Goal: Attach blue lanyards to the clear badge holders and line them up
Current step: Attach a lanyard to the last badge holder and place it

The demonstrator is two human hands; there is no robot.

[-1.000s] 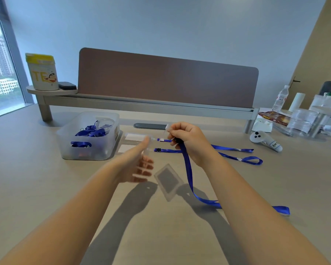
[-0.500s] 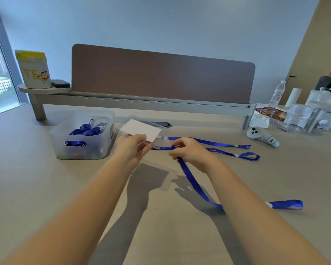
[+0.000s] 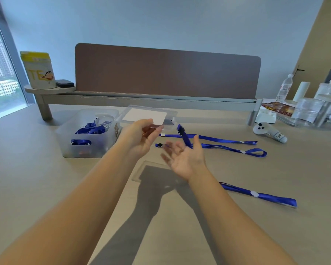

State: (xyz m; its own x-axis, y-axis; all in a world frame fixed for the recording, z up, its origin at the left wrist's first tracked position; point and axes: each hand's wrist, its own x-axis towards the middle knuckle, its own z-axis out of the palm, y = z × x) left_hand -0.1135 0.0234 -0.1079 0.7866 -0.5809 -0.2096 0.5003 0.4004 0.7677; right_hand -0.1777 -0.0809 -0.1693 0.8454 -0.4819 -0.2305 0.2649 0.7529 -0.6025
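Observation:
My left hand (image 3: pixel 139 139) is raised over the table and pinches a clear badge holder (image 3: pixel 147 116) with a white card inside, held nearly flat. My right hand (image 3: pixel 186 158) is just right of it, palm up, fingers spread and blurred. A blue lanyard (image 3: pixel 183 135) stands up out of the crook of its thumb, black clip on top, close to the holder's right edge but apart from it. The strap's tail (image 3: pixel 260 196) lies on the table under my right forearm. Two more blue lanyards (image 3: pixel 227 139) (image 3: pixel 237 150) lie side by side beyond my hands.
A clear bin (image 3: pixel 103 146) with several blue lanyards stands left of my hands. Behind runs a brown divider panel (image 3: pixel 166 71), with a yellow-lidded canister (image 3: pixel 38 70) on its left shelf. A white controller (image 3: pixel 269 132), a water bottle (image 3: pixel 285 87) and clear containers (image 3: pixel 309 111) sit at the right.
My left hand has lifted the badge holder higher and flatter. My right hand has turned palm up and spread its fingers, and the lanyard's clip end has come away from the holder.

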